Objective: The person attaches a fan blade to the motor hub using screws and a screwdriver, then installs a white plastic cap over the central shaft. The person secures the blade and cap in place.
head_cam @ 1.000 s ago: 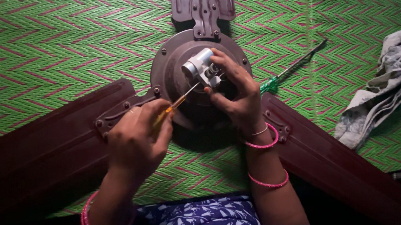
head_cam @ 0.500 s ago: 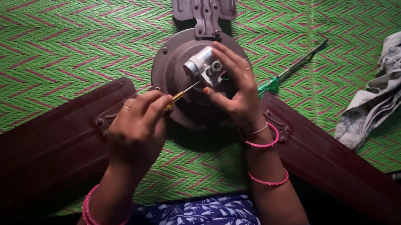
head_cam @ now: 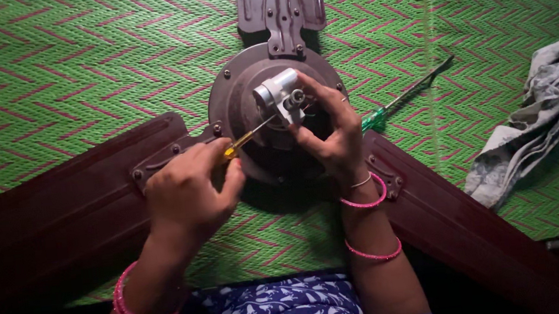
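A brown ceiling fan lies on a green woven mat, its round motor housing in the middle. My left hand grips a small yellow-handled screwdriver, whose tip points at the silver metal fitting on the motor's hub. My right hand is wrapped around that fitting from the right, fingers holding it steady. Pink bangles ring both wrists.
Fan blades stretch out at lower left, lower right and top. A green-handled screwdriver lies on the mat right of the motor. A crumpled grey cloth sits at far right.
My left hand has shifted a little down and re-angled the yellow screwdriver against the fitting. My right hand has stayed on the fitting, with small finger adjustments.
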